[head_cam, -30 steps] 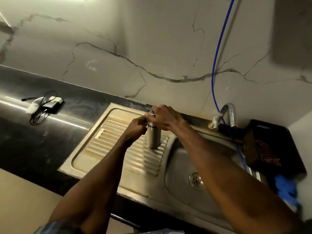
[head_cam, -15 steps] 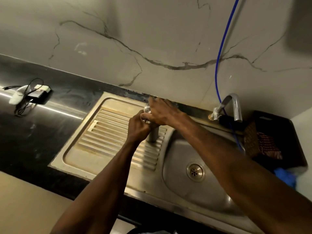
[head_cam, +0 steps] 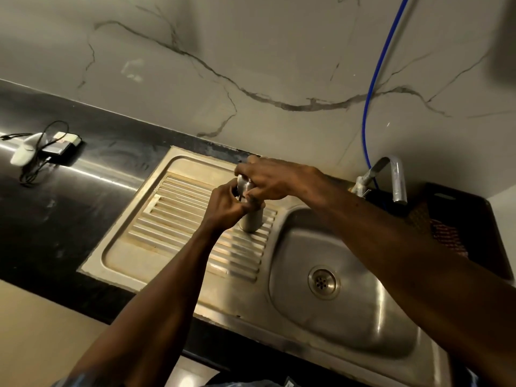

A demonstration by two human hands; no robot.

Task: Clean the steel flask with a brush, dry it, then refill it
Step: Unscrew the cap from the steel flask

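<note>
A slim steel flask [head_cam: 252, 220] stands upright on the ribbed drainboard [head_cam: 178, 219] of a steel sink, close to the basin's left rim. My right hand [head_cam: 268, 178] covers the flask's top, fingers curled around the cap. My left hand [head_cam: 223, 206] grips the flask's upper body just below, fingers wrapped round it. Only the flask's lower part and a bit of its neck show between the hands. No brush is in view.
The sink basin [head_cam: 363, 317] with its drain lies to the right. A steel tap [head_cam: 396, 180] and a blue hose [head_cam: 371, 107] stand at the back right, beside a dark crate [head_cam: 458, 233]. On the black counter [head_cam: 55, 219] at the left lies a white device with cables [head_cam: 42, 149].
My left hand has closed round the flask's upper body, under the right hand. The flask stays on the drainboard. The camera has shifted a little.
</note>
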